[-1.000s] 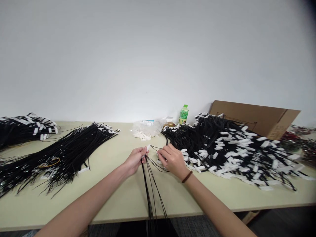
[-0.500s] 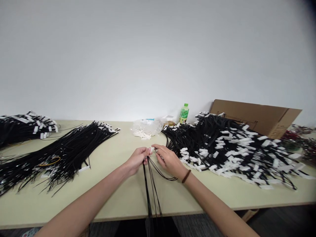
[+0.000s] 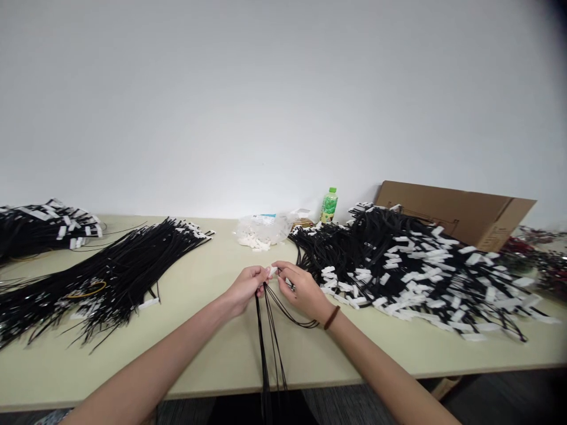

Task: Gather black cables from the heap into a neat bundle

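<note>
My left hand [image 3: 245,289] pinches a small white connector housing [image 3: 273,271] between thumb and fingers, with a few thin black wires [image 3: 261,342] hanging below it past the table edge. My right hand [image 3: 305,290] is curled close beside it, fingertips together on a wire at the housing; some strands loop down under that palm. Whether the wire tip is inside the housing I can't tell.

Straight beyond my hands lies a clear plastic bag [image 3: 281,227], with loose white housings [image 3: 254,242] heaped at its near side; the plastic is too crumpled to show which are inside. Behind my right hand stands a green-capped drink bottle [image 3: 328,208], its fill level hidden by the label. Right of that hand spreads a big heap of black cables [image 3: 354,242] with white ends, and a cardboard box [image 3: 447,206] leans behind it, contents out of sight. Left of my left hand lies a long cable bundle [image 3: 133,260].
</note>
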A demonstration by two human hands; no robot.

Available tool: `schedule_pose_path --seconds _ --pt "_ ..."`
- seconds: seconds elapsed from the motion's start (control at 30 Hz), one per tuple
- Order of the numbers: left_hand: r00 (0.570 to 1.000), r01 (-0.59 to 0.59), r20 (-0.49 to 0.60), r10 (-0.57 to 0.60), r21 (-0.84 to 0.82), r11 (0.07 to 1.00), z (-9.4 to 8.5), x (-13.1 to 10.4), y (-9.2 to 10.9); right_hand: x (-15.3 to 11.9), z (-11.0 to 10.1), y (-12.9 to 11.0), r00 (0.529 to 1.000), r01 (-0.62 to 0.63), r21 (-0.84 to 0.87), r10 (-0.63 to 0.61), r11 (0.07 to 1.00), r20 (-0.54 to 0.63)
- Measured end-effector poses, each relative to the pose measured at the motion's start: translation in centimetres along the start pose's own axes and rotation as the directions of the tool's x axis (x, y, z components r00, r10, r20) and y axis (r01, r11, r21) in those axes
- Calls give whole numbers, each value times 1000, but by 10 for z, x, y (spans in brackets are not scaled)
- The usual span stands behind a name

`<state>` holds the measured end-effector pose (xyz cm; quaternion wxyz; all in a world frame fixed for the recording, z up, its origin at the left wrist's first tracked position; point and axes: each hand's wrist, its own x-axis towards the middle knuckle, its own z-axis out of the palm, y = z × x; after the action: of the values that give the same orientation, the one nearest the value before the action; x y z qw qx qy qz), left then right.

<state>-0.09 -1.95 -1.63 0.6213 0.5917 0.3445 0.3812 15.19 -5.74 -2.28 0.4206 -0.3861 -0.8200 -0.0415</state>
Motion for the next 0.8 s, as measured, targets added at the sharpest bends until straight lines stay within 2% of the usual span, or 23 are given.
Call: schedule_pose_path --seconds 0.2,0.57,0.8 --pt "1000 -8 -5 8 28 1000 1 -1 1 0 1 -1 998 -3 25 4 1000 -60" --pt "1000 6 -19 -5 61 998 3 -3 1 1 0 -3 1000 -11 -9 11 1000 -19" --pt "999 -49 -13 49 46 998 1 -1 2 1 1 -4 992 -45 70 53 997 -115"
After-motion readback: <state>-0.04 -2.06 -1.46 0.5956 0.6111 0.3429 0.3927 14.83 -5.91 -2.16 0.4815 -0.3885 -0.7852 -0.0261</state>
